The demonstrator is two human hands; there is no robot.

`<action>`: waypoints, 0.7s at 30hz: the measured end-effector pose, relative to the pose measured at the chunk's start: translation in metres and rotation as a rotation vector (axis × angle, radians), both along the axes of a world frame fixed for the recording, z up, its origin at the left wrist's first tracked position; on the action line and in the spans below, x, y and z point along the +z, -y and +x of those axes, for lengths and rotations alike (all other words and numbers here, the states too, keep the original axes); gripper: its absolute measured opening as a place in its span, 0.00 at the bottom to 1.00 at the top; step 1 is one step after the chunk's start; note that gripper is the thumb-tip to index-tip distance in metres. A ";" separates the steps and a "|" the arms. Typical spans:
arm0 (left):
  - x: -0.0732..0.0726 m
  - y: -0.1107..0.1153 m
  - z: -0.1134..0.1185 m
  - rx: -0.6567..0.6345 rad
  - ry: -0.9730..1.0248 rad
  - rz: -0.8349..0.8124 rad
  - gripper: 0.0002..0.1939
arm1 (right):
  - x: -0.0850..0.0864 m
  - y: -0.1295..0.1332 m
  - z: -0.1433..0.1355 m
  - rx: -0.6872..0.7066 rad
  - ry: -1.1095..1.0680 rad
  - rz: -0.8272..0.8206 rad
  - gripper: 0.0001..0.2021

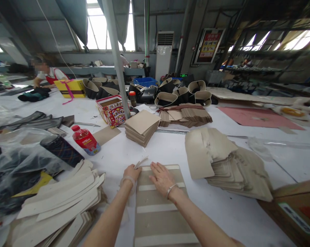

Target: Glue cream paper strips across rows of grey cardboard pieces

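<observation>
head view: striped panel point(155, 223) lies toward near edge of tabletop point(170, 147), long axis running near to far. right hand point(163, 179) flat, palm down on its far end; left hand point(132, 173) at its far left corner, fingers closed on thin pale strips point(141, 162).

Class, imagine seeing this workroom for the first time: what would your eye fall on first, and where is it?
Probably the bare left hand and right hand at lower centre, the right spread on a long, flat beige panel with pale crosswise bands, the left at its far left corner with thin pale strips. Next, perhaps, the red-capped plastic bottle left of centre and the bright yellow box with pink ribbon farther back.
</observation>
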State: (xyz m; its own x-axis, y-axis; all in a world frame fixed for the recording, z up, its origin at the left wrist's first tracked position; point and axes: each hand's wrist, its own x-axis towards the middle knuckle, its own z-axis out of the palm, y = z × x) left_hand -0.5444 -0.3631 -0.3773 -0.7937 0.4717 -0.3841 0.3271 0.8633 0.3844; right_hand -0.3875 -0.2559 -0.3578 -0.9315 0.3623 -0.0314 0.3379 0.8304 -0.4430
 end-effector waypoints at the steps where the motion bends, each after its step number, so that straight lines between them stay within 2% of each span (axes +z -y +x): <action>1: 0.000 0.000 0.000 -0.001 0.000 -0.001 0.18 | -0.004 0.004 0.000 0.041 0.045 0.008 0.27; 3: 0.000 0.000 0.000 -0.001 0.000 -0.003 0.18 | -0.010 0.002 0.008 0.044 0.129 0.017 0.29; 6: 0.000 0.000 0.000 0.002 0.005 -0.003 0.17 | -0.014 -0.016 0.027 0.002 0.203 0.057 0.29; 9: -0.001 0.000 0.001 0.001 0.022 -0.001 0.17 | -0.012 -0.035 0.044 -0.028 0.244 0.090 0.29; 12: 0.001 0.000 0.000 -0.005 0.046 -0.007 0.17 | -0.006 -0.041 0.050 -0.062 0.252 0.108 0.29; 16: 0.014 0.004 -0.007 -0.023 0.086 -0.014 0.17 | 0.008 -0.019 0.058 -0.105 0.163 0.114 0.28; 19: 0.030 0.010 -0.007 -0.061 0.076 0.010 0.18 | 0.018 0.009 0.069 -0.058 0.102 0.084 0.25; 21: 0.040 0.015 0.000 -0.109 0.062 0.029 0.16 | 0.021 0.027 0.075 -0.022 0.072 0.071 0.23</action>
State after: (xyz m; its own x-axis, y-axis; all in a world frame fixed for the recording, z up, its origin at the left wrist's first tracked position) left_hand -0.5446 -0.3785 -0.3372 -0.7121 0.5654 -0.4161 0.3933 0.8123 0.4307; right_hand -0.3130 -0.2825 -0.3371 -0.9195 0.3866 -0.0713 0.3854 0.8507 -0.3575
